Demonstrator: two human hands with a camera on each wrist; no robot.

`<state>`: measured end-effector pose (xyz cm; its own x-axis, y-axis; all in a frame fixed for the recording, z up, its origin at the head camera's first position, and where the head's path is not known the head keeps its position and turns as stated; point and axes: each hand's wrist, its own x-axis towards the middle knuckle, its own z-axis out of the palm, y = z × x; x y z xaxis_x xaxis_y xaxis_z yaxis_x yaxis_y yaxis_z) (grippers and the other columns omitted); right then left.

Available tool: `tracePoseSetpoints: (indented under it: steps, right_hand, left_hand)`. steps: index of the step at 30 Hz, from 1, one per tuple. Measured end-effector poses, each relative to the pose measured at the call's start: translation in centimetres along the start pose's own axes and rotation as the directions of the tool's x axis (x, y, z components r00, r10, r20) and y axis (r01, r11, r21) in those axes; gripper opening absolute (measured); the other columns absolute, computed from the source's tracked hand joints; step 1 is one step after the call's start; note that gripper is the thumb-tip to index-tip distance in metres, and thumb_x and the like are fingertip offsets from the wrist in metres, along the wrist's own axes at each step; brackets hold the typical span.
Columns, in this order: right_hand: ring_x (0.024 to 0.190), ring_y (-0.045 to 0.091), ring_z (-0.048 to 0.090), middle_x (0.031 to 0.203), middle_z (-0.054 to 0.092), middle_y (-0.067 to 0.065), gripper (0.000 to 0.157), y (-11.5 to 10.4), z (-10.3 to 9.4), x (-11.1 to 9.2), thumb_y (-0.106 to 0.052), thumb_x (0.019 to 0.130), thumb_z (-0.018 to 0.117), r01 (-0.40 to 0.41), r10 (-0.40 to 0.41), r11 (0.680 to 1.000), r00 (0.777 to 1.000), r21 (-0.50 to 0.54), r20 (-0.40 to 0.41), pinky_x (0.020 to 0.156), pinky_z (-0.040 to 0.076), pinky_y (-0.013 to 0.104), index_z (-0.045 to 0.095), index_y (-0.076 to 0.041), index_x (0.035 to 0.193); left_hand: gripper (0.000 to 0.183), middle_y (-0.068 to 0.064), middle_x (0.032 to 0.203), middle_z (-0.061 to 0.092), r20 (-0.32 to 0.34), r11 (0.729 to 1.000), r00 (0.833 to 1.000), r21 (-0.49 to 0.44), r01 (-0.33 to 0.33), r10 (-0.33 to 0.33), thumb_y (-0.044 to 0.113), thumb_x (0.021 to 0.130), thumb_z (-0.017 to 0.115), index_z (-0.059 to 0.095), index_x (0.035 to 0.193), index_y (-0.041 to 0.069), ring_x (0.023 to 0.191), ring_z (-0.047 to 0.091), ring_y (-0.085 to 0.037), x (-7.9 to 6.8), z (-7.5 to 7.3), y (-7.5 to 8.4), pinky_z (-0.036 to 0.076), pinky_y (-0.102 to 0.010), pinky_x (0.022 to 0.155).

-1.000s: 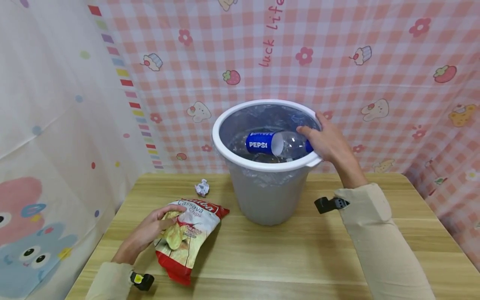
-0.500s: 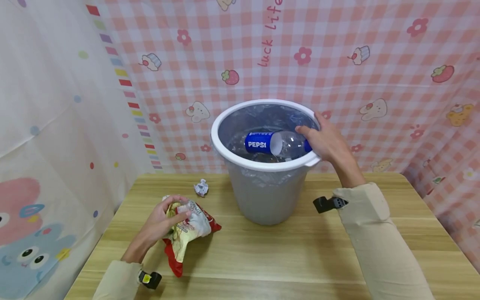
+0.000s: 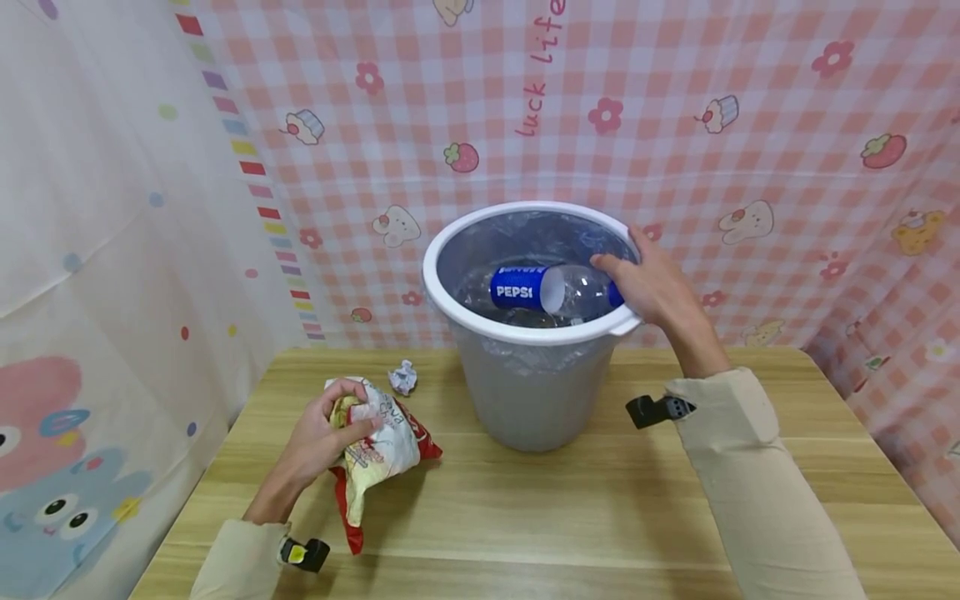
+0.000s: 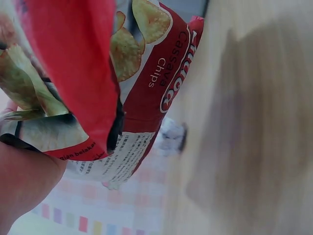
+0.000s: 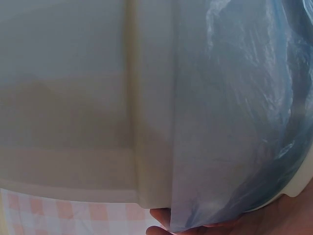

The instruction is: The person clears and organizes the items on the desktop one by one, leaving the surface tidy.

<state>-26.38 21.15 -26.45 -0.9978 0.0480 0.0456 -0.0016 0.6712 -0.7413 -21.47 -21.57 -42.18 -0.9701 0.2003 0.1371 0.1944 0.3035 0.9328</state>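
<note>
My left hand [image 3: 318, 433] grips a bag of cassava chips [image 3: 386, 442], red, white and yellow, its middle crumpled between thumb and fingers. The bag is tilted above the table, its shadow falling on the wood in the left wrist view. My right hand [image 3: 656, 279] holds the white rim [image 3: 525, 333] of a grey bin [image 3: 536, 400] on its right side. The thumb reaches inside; in the right wrist view some fingertips [image 5: 161, 215] show at the bin's outer wall. Inside the lined bin lies a clear bottle [image 3: 517, 287] with a blue Pepsi label, its cap end near my right thumb.
A crumpled ball of white paper [image 3: 402, 377] lies on the wooden table [image 3: 525, 533], between the chip bag and the bin. Behind the table hangs a pink checked curtain [image 3: 337, 183]. A white curtain [image 3: 112, 250] hangs on the left.
The chip bag, flat on the table a second ago, is now squeezed, raised and turned in my left hand. My right hand, the bin and the paper ball stay put.
</note>
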Motion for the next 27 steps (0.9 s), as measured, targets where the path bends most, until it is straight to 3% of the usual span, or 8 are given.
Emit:
tracePoseSetpoints:
  steps: [15, 22, 27]
  right_hand:
    - [0.108, 0.037, 0.056, 0.142, 0.045, 0.024, 0.078, 0.0, 0.1, -0.1, -0.053, 0.098, 0.047, 0.002, -0.002, 1.000, 1.000, 0.007, 0.000, 0.098, 0.041, 0.057, 0.010, -0.025, 0.160]
    - [0.098, 0.034, 0.061, 0.139, 0.048, 0.024, 0.077, 0.1, 0.1, -0.1, -0.052, 0.098, 0.046, 0.006, -0.006, 1.000, 1.000, 0.012, -0.001, 0.090, 0.047, 0.050, 0.010, -0.025, 0.160]
    - [0.098, 0.033, 0.061, 0.136, 0.049, 0.023, 0.076, 0.1, 0.1, -0.1, -0.052, 0.098, 0.047, 0.010, -0.010, 1.000, 1.000, 0.013, -0.001, 0.089, 0.047, 0.049, 0.012, -0.025, 0.160]
  left_hand:
    - [0.028, -0.004, 0.096, 0.049, -0.028, 0.980, 0.984, -0.091, -0.178, 0.176, -0.005, 0.086, 0.067, 0.048, 0.106, -0.001, 0.061, 0.054, -0.006, -0.2, -0.7, 4.6, 0.050, -0.025, 0.052]
    - [0.028, -0.006, 0.095, 0.056, -0.022, 0.936, 0.965, -0.239, -0.259, 0.261, -0.011, 0.087, 0.062, 0.049, 0.105, 0.007, 0.069, 0.066, -0.013, -0.1, -1.6, 7.3, 0.056, -0.032, 0.053]
    - [0.031, -0.006, 0.093, 0.059, -0.071, 0.900, 0.950, -0.308, -0.310, 0.304, -0.016, 0.086, 0.058, 0.051, 0.103, 0.009, 0.070, 0.067, -0.014, 0.0, -1.9, 9.2, 0.056, -0.031, 0.053]
